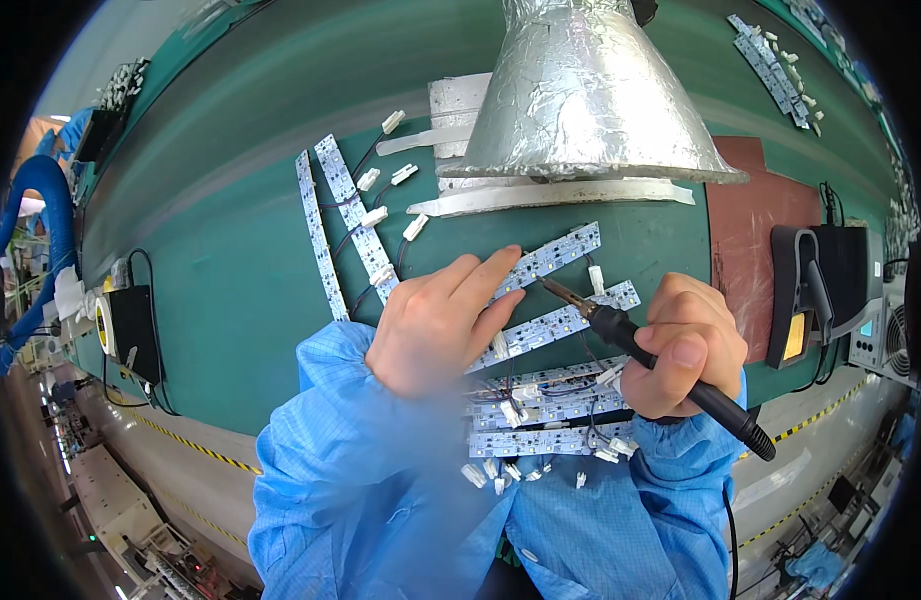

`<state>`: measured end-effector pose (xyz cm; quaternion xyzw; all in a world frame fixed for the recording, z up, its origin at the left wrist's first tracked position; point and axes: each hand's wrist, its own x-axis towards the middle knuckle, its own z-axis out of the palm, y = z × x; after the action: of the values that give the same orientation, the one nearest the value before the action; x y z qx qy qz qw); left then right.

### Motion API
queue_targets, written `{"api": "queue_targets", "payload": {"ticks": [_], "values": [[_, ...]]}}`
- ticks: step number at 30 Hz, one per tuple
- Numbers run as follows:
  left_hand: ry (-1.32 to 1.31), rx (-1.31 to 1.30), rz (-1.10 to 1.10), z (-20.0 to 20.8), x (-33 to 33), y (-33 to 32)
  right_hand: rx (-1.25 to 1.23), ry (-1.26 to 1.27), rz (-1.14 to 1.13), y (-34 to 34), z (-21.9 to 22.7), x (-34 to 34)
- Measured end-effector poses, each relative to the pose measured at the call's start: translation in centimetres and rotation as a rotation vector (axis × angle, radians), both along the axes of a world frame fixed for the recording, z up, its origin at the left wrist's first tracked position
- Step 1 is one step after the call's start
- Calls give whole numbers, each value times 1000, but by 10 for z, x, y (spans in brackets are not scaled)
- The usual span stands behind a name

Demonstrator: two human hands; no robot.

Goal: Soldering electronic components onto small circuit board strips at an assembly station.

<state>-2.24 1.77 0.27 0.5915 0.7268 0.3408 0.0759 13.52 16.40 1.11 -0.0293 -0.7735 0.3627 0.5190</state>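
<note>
My right hand (686, 350) is closed round the black handle of a soldering iron (621, 328). Its tip meets or hovers just at the lower edge of a white LED strip board (561, 252). That same board lies between the index finger and thumb of my left hand (436, 318), which grip its left part and hide that end. Just below is a second LED strip board (571, 322), angled the same way. Nearer my body lie several more boards (541, 442) with thin wires and white plug connectors (511, 412).
Left on the green mat (221, 290) lie two LED boards (353, 215) with wired connectors. A foil-covered hood (601, 100) stands ahead. On the right are a reddish-brown mat (751, 220), an iron stand (799, 290) with yellow sponge and a grey unit (881, 345). A black device (133, 335) sits far left.
</note>
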Motion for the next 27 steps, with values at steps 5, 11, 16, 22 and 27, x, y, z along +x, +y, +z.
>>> {"api": "queue_targets", "payload": {"ticks": [5,11,16,22,27], "values": [[4,-10,7,0,0,0,-12,-4,-5,0,1,0],[10,-28,15,1,1,0,-24,31,-6,10,-1,10],[-30,-20,18,0,2,0,-222,37,-264,25,-3,25],[-39,-61,34,4,3,-3,-240,-21,-363,24,-9,19],[-39,-53,35,3,3,-2,-214,-16,-366,26,-13,17]]}}
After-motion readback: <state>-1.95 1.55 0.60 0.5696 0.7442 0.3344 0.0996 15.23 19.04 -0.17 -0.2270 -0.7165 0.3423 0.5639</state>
